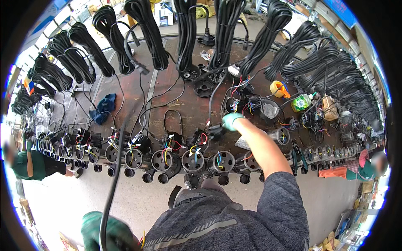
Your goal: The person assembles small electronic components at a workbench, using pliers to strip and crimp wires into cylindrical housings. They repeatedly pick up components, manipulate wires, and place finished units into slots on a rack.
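My right hand [231,121], in a light green glove, reaches over the bench. Its fingers are closed at the edge of a black plastic housing [216,132], beside red and white wires. Just in front stands a row of dark round cylinders [193,161] with holed ends and coloured wires sticking out. At the lower left, near my body, my left hand [102,232] shows as a smeared dark green glove; its fingers cannot be made out. A thick black cable [112,188] runs up past it towards the bench, and coloured wires [143,239] show beside it.
Bundled black cables [146,33] hang along the far side. On the brown bench [163,96] lie a blue cap [103,108], a yellow tape roll [278,89], a green-labelled bottle [300,103] and round black covers [204,88]. People work at far left [31,163] and right [362,167].
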`<act>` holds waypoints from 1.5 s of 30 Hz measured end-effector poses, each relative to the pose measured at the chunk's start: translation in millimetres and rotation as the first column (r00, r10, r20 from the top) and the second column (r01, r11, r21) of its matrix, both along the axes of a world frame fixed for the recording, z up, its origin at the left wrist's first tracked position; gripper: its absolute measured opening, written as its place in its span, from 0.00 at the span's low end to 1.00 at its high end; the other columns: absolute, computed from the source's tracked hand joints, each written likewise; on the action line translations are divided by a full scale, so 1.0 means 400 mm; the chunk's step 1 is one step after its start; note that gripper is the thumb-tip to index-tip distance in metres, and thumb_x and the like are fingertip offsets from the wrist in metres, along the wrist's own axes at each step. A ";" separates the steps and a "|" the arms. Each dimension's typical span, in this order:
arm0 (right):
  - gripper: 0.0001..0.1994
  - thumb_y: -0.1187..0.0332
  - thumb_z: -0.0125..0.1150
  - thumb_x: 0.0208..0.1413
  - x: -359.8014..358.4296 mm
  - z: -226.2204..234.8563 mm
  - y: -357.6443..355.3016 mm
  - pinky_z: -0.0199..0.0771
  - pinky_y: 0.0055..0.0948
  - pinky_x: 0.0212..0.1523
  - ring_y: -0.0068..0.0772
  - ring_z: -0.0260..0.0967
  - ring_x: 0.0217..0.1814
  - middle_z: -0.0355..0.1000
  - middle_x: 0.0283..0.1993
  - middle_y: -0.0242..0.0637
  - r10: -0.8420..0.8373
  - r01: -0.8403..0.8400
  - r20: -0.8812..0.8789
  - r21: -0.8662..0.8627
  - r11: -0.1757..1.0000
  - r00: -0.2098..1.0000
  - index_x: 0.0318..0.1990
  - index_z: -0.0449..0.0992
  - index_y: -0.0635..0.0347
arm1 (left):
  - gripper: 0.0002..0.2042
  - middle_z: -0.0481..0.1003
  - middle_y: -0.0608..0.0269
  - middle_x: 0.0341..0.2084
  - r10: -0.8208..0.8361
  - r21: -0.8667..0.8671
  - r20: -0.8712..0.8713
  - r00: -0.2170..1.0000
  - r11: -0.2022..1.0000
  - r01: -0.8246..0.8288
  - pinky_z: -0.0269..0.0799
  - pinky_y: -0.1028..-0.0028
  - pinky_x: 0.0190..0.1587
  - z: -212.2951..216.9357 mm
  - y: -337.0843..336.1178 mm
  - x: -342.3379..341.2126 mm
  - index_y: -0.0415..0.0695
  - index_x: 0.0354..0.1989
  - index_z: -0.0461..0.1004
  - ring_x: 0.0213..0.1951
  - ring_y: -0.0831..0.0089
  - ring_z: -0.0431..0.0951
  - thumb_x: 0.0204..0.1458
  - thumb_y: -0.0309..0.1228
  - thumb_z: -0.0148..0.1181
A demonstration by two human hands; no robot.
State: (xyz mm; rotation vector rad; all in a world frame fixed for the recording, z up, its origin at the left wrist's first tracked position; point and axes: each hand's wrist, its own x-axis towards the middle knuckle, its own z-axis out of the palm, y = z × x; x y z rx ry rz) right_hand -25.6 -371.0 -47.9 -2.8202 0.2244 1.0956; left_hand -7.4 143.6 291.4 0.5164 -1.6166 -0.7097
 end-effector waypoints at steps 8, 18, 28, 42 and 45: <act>0.14 0.69 0.62 0.60 -0.007 0.134 -0.176 0.84 0.45 0.58 0.52 0.82 0.59 0.83 0.55 0.50 -0.461 0.638 0.516 -0.239 0.732 0.722 0.51 0.87 0.54 | 0.13 0.79 0.56 0.58 0.049 0.050 -0.195 0.980 0.998 -0.040 0.76 0.49 0.43 -0.042 0.076 -0.016 0.58 0.57 0.76 0.54 0.43 0.78 0.68 0.41 0.54; 0.20 0.64 0.66 0.62 -0.073 0.098 -0.179 0.77 0.39 0.62 0.51 0.81 0.57 0.83 0.52 0.49 -0.551 0.447 0.580 0.327 0.832 0.600 0.60 0.81 0.60 | 0.34 0.75 0.57 0.63 0.560 0.565 -0.779 0.282 0.822 -0.071 0.69 0.52 0.63 -0.280 -0.191 -0.057 0.47 0.69 0.68 0.63 0.56 0.75 0.62 0.57 0.57; 0.26 0.51 0.53 0.75 -0.504 0.554 0.358 0.81 0.33 0.53 0.31 0.79 0.53 0.80 0.53 0.41 -0.983 0.058 0.152 0.988 0.146 -0.105 0.63 0.76 0.68 | 0.38 0.77 0.52 0.63 0.255 0.321 -0.947 0.196 0.797 0.512 0.68 0.46 0.71 -0.385 -0.688 -0.087 0.45 0.68 0.72 0.64 0.52 0.77 0.60 0.63 0.57; 0.19 0.48 0.56 0.74 -0.580 0.500 0.505 0.69 0.28 0.23 0.26 0.68 0.22 0.68 0.27 0.28 -0.950 0.092 -0.287 0.957 -0.277 0.121 0.40 0.73 0.56 | 0.37 0.77 0.53 0.63 0.226 0.379 -0.906 0.358 0.810 0.447 0.70 0.53 0.71 -0.491 -0.654 -0.124 0.46 0.69 0.71 0.64 0.56 0.78 0.62 0.63 0.56; 0.17 0.51 0.57 0.72 -0.608 0.480 0.487 0.68 0.27 0.22 0.23 0.65 0.23 0.68 0.26 0.28 -0.883 0.117 -0.402 0.915 -0.385 0.243 0.38 0.71 0.55 | 0.38 0.77 0.51 0.62 0.306 0.433 -0.870 0.385 0.850 0.302 0.73 0.49 0.68 -0.462 -0.641 -0.156 0.46 0.68 0.72 0.61 0.52 0.78 0.58 0.62 0.61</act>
